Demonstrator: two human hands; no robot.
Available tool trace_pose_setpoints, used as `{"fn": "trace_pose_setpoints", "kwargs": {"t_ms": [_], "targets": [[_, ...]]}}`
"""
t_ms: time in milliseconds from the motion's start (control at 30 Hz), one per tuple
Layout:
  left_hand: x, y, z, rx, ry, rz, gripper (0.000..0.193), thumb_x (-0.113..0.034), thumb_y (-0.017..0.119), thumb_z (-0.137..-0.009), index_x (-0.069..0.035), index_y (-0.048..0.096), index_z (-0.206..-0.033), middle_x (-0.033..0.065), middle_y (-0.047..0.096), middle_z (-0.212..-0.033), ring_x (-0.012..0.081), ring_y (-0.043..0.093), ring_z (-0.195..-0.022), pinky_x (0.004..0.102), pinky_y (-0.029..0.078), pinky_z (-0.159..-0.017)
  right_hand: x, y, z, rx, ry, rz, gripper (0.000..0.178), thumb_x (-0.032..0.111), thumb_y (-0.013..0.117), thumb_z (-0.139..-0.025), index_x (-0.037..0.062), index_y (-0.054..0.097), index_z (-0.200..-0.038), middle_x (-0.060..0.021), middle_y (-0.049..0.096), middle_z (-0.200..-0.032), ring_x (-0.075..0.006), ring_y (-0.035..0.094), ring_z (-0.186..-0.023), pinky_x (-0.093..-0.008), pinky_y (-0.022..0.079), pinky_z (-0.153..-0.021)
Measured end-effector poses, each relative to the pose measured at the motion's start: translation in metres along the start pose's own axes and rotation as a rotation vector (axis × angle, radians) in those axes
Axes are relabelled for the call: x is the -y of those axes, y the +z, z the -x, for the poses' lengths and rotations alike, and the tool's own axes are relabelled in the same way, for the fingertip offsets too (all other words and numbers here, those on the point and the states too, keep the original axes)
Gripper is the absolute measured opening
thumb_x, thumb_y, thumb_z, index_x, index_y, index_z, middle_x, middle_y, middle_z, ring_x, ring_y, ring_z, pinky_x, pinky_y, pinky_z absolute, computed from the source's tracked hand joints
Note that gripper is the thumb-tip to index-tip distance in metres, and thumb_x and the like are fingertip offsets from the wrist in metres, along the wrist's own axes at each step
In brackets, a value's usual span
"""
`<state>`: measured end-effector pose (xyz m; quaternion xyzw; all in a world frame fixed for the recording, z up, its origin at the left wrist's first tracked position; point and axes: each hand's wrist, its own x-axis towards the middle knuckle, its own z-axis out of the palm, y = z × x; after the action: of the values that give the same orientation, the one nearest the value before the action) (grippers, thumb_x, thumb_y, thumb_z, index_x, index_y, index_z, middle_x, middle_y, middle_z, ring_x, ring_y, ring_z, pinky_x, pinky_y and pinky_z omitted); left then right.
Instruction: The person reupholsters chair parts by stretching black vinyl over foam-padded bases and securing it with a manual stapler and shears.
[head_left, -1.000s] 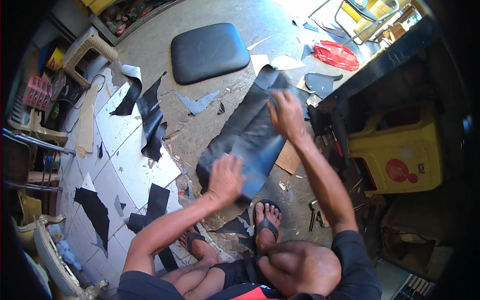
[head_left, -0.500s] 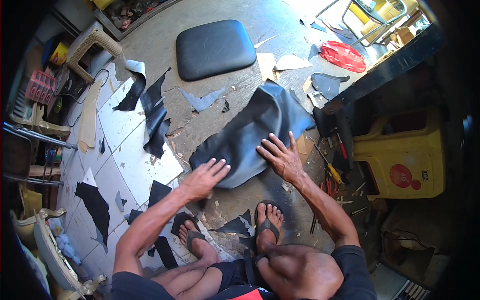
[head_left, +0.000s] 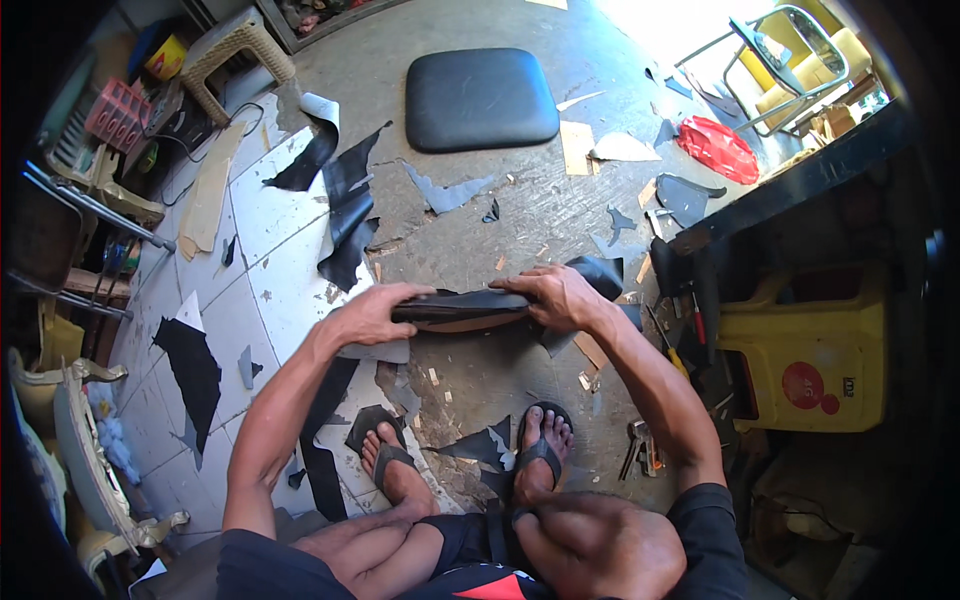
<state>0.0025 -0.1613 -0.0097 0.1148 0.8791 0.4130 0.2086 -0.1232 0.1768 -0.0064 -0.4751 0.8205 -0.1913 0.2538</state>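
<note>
My left hand (head_left: 385,312) grips the left end of a flat panel with black leather-like sheet (head_left: 470,302) over it. My right hand (head_left: 560,298) holds the right end, its fingers curled over the top. The panel is tilted up above the floor, seen nearly edge-on, and a thin brownish strip shows along its underside. Loose black sheet (head_left: 598,274) sticks out past my right hand. Farther off, a black padded seat cushion (head_left: 482,100) lies flat on the floor.
Black offcuts (head_left: 350,205) and grey scraps (head_left: 440,187) litter the floor and white tiles. A yellow plastic stool (head_left: 815,350) and a yellow-handled screwdriver (head_left: 677,360) are at right. A red bundle (head_left: 717,148) lies far right; a woven-look stool (head_left: 235,65) stands far left.
The black sheet, spread flat under both open palms before, is now lifted and tilted edge-on with the panel. Both hands have closed on its ends. The view has shifted slightly.
</note>
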Motion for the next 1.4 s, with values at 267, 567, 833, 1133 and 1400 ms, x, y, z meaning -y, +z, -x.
{"fn": "trace_pose_setpoints", "kwargs": {"t_ms": [267, 567, 833, 1133, 1400], "targets": [[0.021, 0.043, 0.003, -0.303, 0.039, -0.192, 0.039, -0.001, 0.073, -0.086, -0.009, 0.068, -0.124, 0.0182, 0.075, -0.109, 0.0416, 0.072, -0.103, 0.0472, 0.059, -0.089, -0.023, -0.015, -0.01, 0.055, -0.067, 0.167, 0.066, 0.035, 0.067, -0.103, 0.035, 0.041, -0.164, -0.0137, 0.064, -0.148, -0.0365, 0.065, -0.131, -0.0436, 0.053, -0.111], [0.006, 0.027, -0.006, -0.195, -0.139, -0.103, 0.029, 0.004, 0.072, -0.087, -0.003, 0.065, -0.114, 0.0215, 0.072, -0.09, 0.0424, 0.069, -0.079, 0.0474, 0.053, -0.07, -0.052, -0.035, -0.007, -0.105, 0.054, 0.31, 0.053, 0.007, 0.053, -0.099, 0.0303, 0.067, -0.145, -0.0027, 0.071, -0.141, -0.0215, 0.062, -0.135, -0.0498, 0.039, -0.119], [0.032, 0.039, -0.017, -0.187, -0.033, -0.176, 0.04, 0.0, 0.08, -0.08, 0.0, 0.051, -0.108, 0.0254, 0.061, -0.102, 0.05, 0.062, -0.1, 0.0543, 0.047, -0.083, -0.054, -0.053, 0.0, -0.597, 0.002, 0.624, 0.036, 0.012, 0.058, -0.099, 0.0268, 0.077, -0.127, 0.0023, 0.073, -0.137, -0.0216, 0.058, -0.14, -0.0535, 0.035, -0.122], [0.039, 0.027, -0.029, -0.005, -0.032, -0.337, 0.053, -0.015, 0.084, -0.081, -0.002, 0.054, -0.123, 0.0231, 0.055, -0.113, 0.0455, 0.053, -0.112, 0.055, 0.042, -0.099, -0.046, -0.01, 0.029, -0.191, 0.069, 0.119, 0.084, 0.032, 0.08, -0.091, 0.0268, 0.04, -0.165, -0.0122, 0.047, -0.163, -0.0335, 0.046, -0.15, -0.0617, 0.031, -0.124], [0.009, 0.005, -0.028, 0.006, -0.104, -0.14, 0.06, -0.031, 0.087, -0.08, -0.002, 0.063, -0.128, 0.0201, 0.058, -0.116, 0.0395, 0.057, -0.117, 0.047, 0.046, -0.102, -0.044, -0.005, -0.031, -0.026, 0.011, -0.242, 0.068, 0.049, 0.07, -0.098, 0.0214, 0.052, -0.158, -0.0169, 0.051, -0.16, -0.0381, 0.045, -0.149, -0.0535, 0.037, -0.123]]}}
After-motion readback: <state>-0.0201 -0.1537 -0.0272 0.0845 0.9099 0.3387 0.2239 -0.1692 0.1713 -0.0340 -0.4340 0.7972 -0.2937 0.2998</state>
